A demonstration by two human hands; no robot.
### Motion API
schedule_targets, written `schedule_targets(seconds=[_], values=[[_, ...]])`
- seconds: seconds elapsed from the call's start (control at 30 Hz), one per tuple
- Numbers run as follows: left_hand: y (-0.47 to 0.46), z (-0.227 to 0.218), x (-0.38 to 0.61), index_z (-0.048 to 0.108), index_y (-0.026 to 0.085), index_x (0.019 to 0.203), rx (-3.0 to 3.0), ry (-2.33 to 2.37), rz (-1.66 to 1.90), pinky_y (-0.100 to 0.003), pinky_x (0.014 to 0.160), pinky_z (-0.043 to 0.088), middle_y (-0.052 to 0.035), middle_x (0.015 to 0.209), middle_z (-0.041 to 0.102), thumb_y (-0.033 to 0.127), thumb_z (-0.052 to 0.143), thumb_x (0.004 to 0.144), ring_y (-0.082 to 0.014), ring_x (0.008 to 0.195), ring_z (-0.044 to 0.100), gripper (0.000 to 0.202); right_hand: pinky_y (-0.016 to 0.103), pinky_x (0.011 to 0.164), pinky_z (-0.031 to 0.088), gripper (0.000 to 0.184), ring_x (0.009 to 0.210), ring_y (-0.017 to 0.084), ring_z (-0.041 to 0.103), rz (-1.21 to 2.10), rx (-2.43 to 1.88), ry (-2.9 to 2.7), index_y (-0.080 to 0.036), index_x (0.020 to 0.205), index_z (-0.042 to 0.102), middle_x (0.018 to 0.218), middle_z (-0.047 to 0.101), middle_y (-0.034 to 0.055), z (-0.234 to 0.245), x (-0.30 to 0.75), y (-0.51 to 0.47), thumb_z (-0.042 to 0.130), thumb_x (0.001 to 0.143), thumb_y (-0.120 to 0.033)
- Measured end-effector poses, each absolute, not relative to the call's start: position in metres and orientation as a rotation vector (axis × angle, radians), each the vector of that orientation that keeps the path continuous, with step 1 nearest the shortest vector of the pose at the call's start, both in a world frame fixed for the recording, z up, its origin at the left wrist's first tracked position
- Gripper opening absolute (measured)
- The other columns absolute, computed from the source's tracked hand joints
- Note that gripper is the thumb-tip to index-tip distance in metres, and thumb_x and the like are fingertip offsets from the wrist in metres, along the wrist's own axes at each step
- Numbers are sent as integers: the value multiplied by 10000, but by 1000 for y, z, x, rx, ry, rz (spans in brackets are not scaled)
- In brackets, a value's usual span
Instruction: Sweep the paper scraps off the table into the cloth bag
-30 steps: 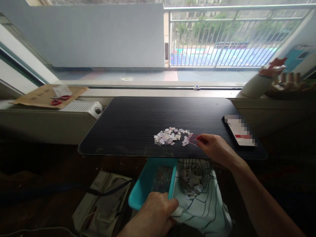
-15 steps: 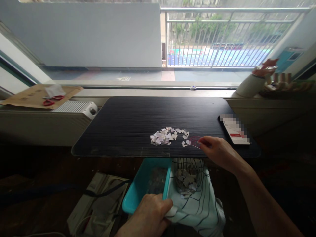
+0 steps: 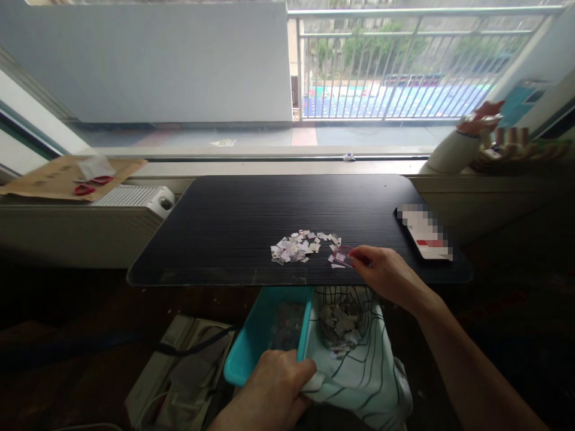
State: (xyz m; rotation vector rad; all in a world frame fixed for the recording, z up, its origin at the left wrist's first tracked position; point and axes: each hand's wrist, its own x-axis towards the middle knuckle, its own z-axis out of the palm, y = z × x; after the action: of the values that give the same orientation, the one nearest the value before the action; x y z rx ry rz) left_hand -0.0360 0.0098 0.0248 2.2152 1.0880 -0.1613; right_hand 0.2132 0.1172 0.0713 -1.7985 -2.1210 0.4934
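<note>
My right hand (image 3: 386, 269) pinches a thin, see-through reddish plastic card (image 3: 342, 254) just above the front right of the black tabletop (image 3: 224, 221). A few white paper scraps lie under and beside the card. To its left is a loose pile of small paper scraps (image 3: 291, 248). Below the table edge, my left hand (image 3: 281, 380) is closed on the near rim of a teal plastic basket (image 3: 242, 350), by its divider. Its thumb reaches over a white cloth with dark lines (image 3: 359, 383) that lines the right side. More scraps (image 3: 342, 326) lie on the cloth.
A phone-like slab (image 3: 424, 233), partly blurred out, lies at the table's right. Red-handled scissors (image 3: 92, 184) rest on a brown envelope (image 3: 40, 179) at the left, beside a radiator (image 3: 135, 197). A white vase (image 3: 453, 149) stands on the sill. A pale box (image 3: 166, 371) sits below.
My right hand has moved a little left with the plastic card, which now overlaps the few scraps on the right. My left hand keeps its hold on the basket rim.
</note>
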Motion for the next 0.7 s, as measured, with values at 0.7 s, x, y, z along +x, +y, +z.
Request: schedule_targets(seconds=[0.7], values=[[9,25,-35,515,217,765,2235,1095,-124,-250,602,369,10,799,619,149,588,705,-193,738,594,116,250,569,319,213,646,164,597,382,-1888,-2178,-206,774,641,711,677,41,84,214,116,445,844,-254]])
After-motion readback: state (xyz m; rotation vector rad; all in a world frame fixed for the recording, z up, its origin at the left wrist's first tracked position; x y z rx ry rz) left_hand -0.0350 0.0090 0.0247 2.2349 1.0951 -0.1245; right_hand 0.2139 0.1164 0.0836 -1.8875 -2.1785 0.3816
